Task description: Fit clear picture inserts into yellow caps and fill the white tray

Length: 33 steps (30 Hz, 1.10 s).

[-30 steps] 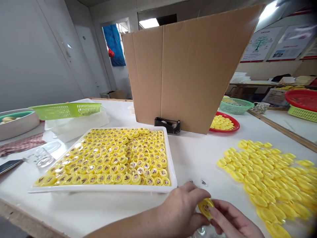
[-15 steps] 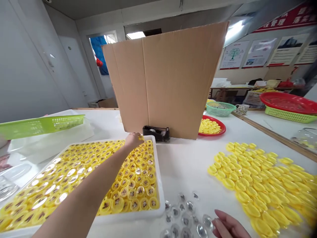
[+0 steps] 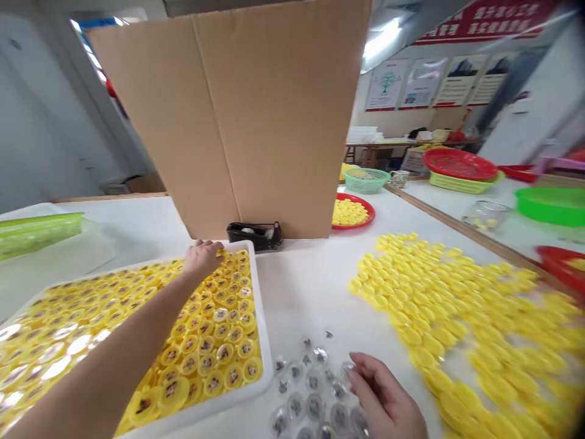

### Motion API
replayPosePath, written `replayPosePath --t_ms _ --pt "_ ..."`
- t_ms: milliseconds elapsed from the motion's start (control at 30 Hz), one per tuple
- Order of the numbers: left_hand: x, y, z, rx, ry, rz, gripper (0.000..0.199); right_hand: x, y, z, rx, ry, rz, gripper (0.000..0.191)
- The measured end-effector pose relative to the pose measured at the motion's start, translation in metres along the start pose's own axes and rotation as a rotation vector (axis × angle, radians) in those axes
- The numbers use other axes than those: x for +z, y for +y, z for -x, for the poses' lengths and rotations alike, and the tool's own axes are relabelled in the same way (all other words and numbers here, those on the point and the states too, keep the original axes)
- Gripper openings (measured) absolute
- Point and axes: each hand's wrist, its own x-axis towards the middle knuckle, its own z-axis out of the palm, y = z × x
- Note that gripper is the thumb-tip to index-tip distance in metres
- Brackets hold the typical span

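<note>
My left hand [image 3: 202, 258] reaches over the far right corner of a white tray [image 3: 260, 317]. Its fingers are curled on a yellow piece [image 3: 221, 251]. Rows of round yellow pieces with printed pictures [image 3: 212, 385] fill the tray. Near the front edge, my right hand [image 3: 381, 393] has thumb and fingertips at a clear round piece [image 3: 348, 370], beside a group of clear domed pieces [image 3: 314, 405] with dark prints. Right of that hand, many plain yellow pieces [image 3: 423, 305] are spread on the white table [image 3: 306, 286].
A large cardboard sheet [image 3: 274, 122] stands upright behind a black tape dispenser [image 3: 256, 235]. A red plate of yellow pieces [image 3: 372, 216] and a green basket [image 3: 367, 181] are at the back. A wooden strip [image 3: 457, 228] crosses the right side.
The view has turned to the right, showing more trays there. My right hand has come further into view and its fingertips now meet a clear piece. My left hand stays at the tray's far corner.
</note>
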Motion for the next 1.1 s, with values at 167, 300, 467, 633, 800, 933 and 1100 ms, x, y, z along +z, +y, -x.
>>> replayPosePath --t_ms 167,300,467,633,800,933,1100 --pt "-0.012 0.002 0.0 0.06 0.027 0.033 0.039 -0.03 -0.025 -0.028 -0.219 -0.03 0.777 0.021" --pt "-0.039 0.031 0.032 0.153 0.136 0.104 0.045 -0.055 -0.04 -0.084 -0.164 0.038 1.086 0.021" --pt "-0.082 0.099 0.155 0.478 0.288 0.636 0.02 -0.062 -0.035 -0.14 -0.08 -0.072 1.272 0.013" --pt "-0.064 0.175 0.249 0.422 -0.147 1.207 0.026 -0.057 -0.025 -0.152 -0.121 -0.191 1.326 0.009" --pt "-0.024 0.218 0.255 -0.439 -0.719 1.801 0.037 -0.047 -0.028 -0.122 -0.272 -0.307 1.257 0.008" --pt "-0.023 0.224 0.249 -0.673 -0.747 2.183 0.055 -0.019 -0.051 -0.052 -0.434 -0.436 1.016 0.008" --pt "-0.028 0.21 0.252 -0.608 -0.742 2.3 0.042 0.0 -0.08 -0.008 -0.383 -0.592 0.771 0.004"
